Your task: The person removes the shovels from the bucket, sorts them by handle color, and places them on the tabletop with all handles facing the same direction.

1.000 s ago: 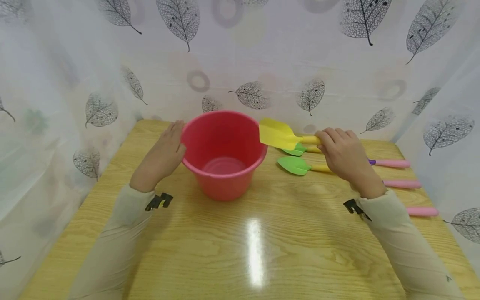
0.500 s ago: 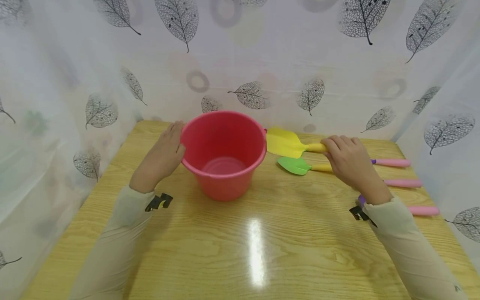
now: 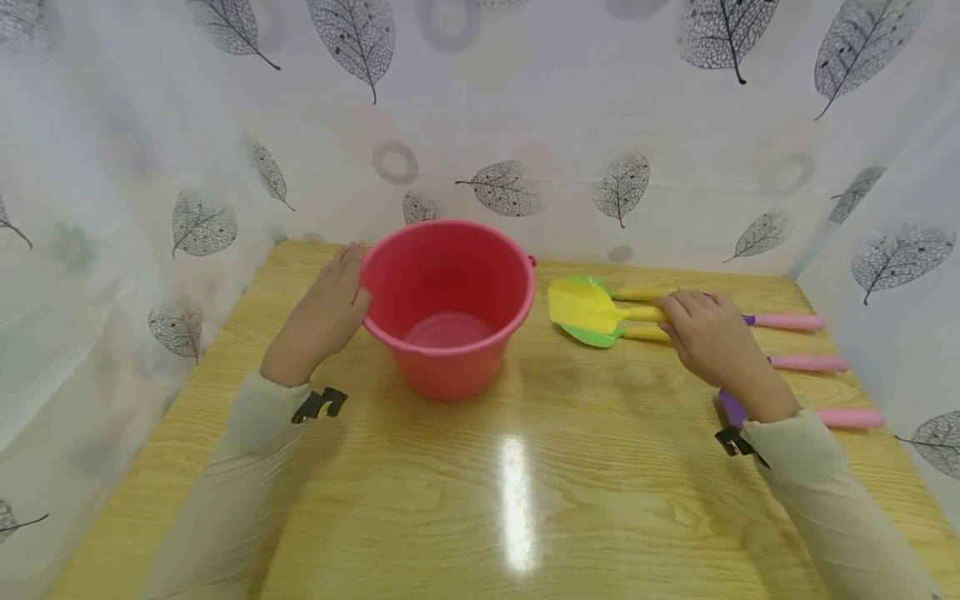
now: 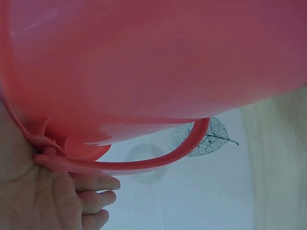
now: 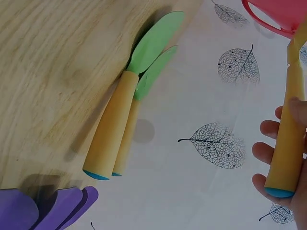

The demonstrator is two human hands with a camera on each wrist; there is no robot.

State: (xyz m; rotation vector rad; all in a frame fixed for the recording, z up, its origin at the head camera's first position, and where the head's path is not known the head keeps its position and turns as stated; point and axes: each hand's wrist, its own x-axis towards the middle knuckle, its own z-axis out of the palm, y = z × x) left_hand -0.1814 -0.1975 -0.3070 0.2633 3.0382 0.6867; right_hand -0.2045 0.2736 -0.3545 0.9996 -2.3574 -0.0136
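Observation:
A red bucket (image 3: 450,367) stands upright on the wooden table. My left hand (image 3: 318,312) rests against its left rim with fingers extended; the left wrist view shows the palm touching the rim beside the bucket's handle (image 4: 139,166). My right hand (image 3: 708,346) grips the yellow handle of a toy shovel (image 3: 581,305) with a yellow blade, held just above the table. In the right wrist view the fingers curl round that handle (image 5: 285,143), which has a blue end. Two green-bladed trowels (image 5: 153,45) lie beneath it, partly hidden in the head view.
Right of my hand lie several tools with pink handles (image 3: 810,364) and purple parts (image 5: 69,206), partly covered by my right forearm. Behind the table (image 3: 420,500) hangs a leaf-patterned curtain (image 3: 525,108), which also closes both sides.
The yellow shovel has moved from beside the bucket's right rim down and to the right, over the green trowels, in my right hand. My left hand stays at the bucket rim.

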